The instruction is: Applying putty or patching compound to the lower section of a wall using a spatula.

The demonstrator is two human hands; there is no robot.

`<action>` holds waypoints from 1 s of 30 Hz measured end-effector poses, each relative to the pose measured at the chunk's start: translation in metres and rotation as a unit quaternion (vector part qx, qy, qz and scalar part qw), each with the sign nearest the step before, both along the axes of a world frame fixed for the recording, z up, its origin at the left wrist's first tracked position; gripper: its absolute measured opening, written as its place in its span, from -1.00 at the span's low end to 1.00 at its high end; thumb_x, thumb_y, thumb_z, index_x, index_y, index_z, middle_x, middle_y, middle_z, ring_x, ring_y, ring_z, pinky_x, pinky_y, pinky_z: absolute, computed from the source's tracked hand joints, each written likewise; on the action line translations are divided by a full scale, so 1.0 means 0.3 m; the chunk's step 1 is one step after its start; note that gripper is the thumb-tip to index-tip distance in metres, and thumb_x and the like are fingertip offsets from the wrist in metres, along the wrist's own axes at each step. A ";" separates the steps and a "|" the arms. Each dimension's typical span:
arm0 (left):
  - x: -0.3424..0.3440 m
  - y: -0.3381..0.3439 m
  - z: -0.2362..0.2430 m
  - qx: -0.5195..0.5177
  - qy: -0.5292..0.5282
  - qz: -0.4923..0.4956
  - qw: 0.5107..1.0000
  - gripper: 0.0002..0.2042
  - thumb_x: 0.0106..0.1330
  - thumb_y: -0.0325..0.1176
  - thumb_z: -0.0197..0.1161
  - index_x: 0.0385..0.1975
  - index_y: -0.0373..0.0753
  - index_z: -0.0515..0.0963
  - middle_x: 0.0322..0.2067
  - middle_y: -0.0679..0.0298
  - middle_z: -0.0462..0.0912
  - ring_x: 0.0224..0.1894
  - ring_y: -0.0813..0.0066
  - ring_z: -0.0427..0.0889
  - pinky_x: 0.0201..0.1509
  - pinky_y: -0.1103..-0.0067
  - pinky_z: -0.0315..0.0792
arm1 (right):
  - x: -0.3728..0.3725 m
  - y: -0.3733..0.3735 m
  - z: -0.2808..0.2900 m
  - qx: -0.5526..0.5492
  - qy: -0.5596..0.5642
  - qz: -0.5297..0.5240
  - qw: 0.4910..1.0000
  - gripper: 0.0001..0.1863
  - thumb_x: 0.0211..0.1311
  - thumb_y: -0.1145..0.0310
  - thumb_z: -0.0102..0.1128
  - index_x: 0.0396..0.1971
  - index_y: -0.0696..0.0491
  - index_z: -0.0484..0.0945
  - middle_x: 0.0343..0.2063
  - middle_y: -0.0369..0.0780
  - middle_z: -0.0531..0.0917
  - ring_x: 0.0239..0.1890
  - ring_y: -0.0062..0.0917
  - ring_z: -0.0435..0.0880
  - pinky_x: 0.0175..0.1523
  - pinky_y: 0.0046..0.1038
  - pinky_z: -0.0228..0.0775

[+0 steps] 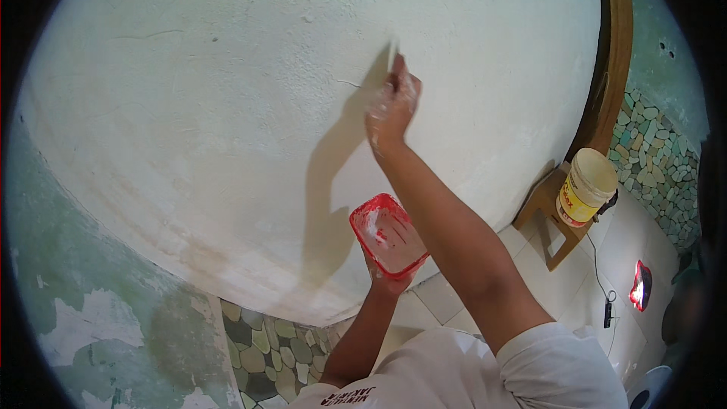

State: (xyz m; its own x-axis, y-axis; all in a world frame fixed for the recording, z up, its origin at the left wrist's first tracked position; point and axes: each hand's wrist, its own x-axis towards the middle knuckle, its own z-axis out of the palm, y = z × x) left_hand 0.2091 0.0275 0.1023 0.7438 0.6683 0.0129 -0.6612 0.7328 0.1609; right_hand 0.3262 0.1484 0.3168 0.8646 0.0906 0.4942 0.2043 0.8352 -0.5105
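Observation:
My right hand (392, 106), smeared with white paste, is raised to the pale wall (250, 106). Its closed fingers grip a putty knife (392, 54), seen almost edge-on as a thin pale strip near the wall; whether it touches the surface is hard to tell. Lower down, my left hand (390, 282) holds up a red plastic tub (388, 271) from below, its fingers mostly hidden by it. White paste coats the tub's inside and rim. My right forearm passes in front of the tub's right edge.
On the right a small brown stool (547, 216) carries a white and yellow bucket (589, 182). A power strip (607, 312) with a cable and a red shiny object (641, 286) lie on the tiled floor. A brown wooden frame (615, 53) edges the wall. Pebble tiles (273, 352) cover the lower left.

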 end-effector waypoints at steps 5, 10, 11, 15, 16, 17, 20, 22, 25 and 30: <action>0.019 -0.043 0.030 0.035 0.089 -0.026 0.995 -0.48 0.40 0.20 0.01 0.23 0.06 0.42 0.22 0.46 0.48 0.29 0.37 0.40 0.35 0.28 0.31 | -0.176 0.158 0.217 0.155 0.081 0.180 0.968 -0.71 0.42 0.41 0.02 0.08 0.14 0.44 -0.10 -0.09 0.49 0.06 -0.27 0.45 0.22 -0.31 0.25; -0.048 0.003 -0.064 0.048 0.065 0.004 0.997 -0.47 0.40 0.20 0.01 0.25 0.06 0.40 0.23 0.44 0.47 0.29 0.33 0.39 0.35 0.24 0.31 | -0.463 -0.019 0.288 -0.059 -0.202 0.059 0.976 -0.80 0.50 0.40 -0.06 -0.11 0.19 0.51 -0.22 -0.04 0.54 -0.14 -0.33 0.47 0.04 -0.33 0.33; -0.049 0.010 -0.083 0.052 0.057 0.006 0.997 -0.46 0.40 0.21 0.01 0.25 0.06 0.40 0.23 0.44 0.47 0.30 0.33 0.39 0.35 0.24 0.31 | -0.477 -0.043 0.275 -0.030 -0.271 -0.008 0.962 -0.82 0.49 0.42 -0.04 -0.13 0.17 0.53 -0.23 -0.04 0.55 -0.15 -0.34 0.48 0.02 -0.32 0.35; -0.054 0.037 -0.147 0.064 0.028 0.015 0.997 -0.45 0.40 0.21 0.00 0.26 0.06 0.39 0.24 0.42 0.46 0.30 0.29 0.39 0.35 0.21 0.31 | -0.397 -0.031 0.141 -0.002 -0.200 0.151 0.968 -0.67 0.41 0.32 0.03 0.07 0.14 0.52 -0.16 -0.07 0.53 -0.11 -0.21 0.48 0.07 -0.29 0.33; -0.048 0.040 -0.152 0.066 0.020 0.014 0.998 -0.45 0.39 0.21 0.00 0.26 0.07 0.39 0.24 0.41 0.46 0.30 0.29 0.38 0.35 0.20 0.31 | -0.345 0.013 0.084 0.045 -0.104 0.268 0.957 -0.68 0.42 0.30 0.04 0.04 0.15 0.52 -0.16 -0.09 0.50 -0.14 -0.26 0.47 0.06 -0.31 0.34; -0.091 0.039 -0.127 0.061 0.021 0.031 0.997 -0.45 0.39 0.21 0.00 0.26 0.07 0.39 0.24 0.41 0.46 0.30 0.29 0.38 0.35 0.20 0.31 | -0.307 -0.052 0.063 -0.045 -0.049 0.288 0.955 -0.69 0.46 0.23 0.05 -0.01 0.15 0.47 -0.16 -0.16 0.43 -0.15 -0.37 0.43 0.05 -0.36 0.34; -0.111 0.007 -0.024 0.043 0.002 0.020 0.999 -0.44 0.39 0.23 0.00 0.26 0.06 0.39 0.23 0.39 0.47 0.30 0.26 0.39 0.34 0.15 0.31 | -0.097 -0.107 -0.009 0.171 0.141 0.337 0.915 -0.80 0.44 0.17 0.12 -0.28 -0.04 0.39 -0.44 -0.40 0.35 -0.44 -0.77 0.31 -0.35 -0.65 0.23; -0.116 0.037 -0.086 0.042 0.015 0.014 0.999 -0.43 0.38 0.24 0.00 0.27 0.07 0.39 0.24 0.39 0.46 0.30 0.27 0.38 0.33 0.12 0.32 | 0.027 -0.011 -0.135 -0.081 -0.042 -0.015 0.996 -0.69 0.47 0.51 -0.05 0.14 0.14 0.44 -0.16 -0.32 0.34 -0.22 -0.64 0.40 -0.06 -0.60 0.37; -0.115 0.030 -0.069 0.076 -0.064 -0.003 0.995 -0.42 0.42 0.20 -0.03 0.33 0.02 0.32 0.30 0.28 0.41 0.32 0.19 0.38 0.35 0.16 0.30 | -0.037 0.087 -0.124 -0.018 0.002 0.046 0.999 -0.75 0.46 0.42 0.02 0.04 0.15 0.45 -0.17 -0.27 0.35 -0.16 -0.56 0.42 0.00 -0.54 0.36; -0.109 0.044 -0.117 0.103 0.031 0.065 0.992 -0.43 0.37 0.22 0.06 0.28 0.08 0.36 0.25 0.39 0.46 0.25 0.28 0.46 0.30 0.16 0.36 | -0.306 0.150 0.031 0.073 -0.065 0.060 0.993 -0.56 0.35 0.57 0.04 0.23 0.08 0.42 -0.03 -0.03 0.52 0.00 -0.23 0.49 0.13 -0.30 0.34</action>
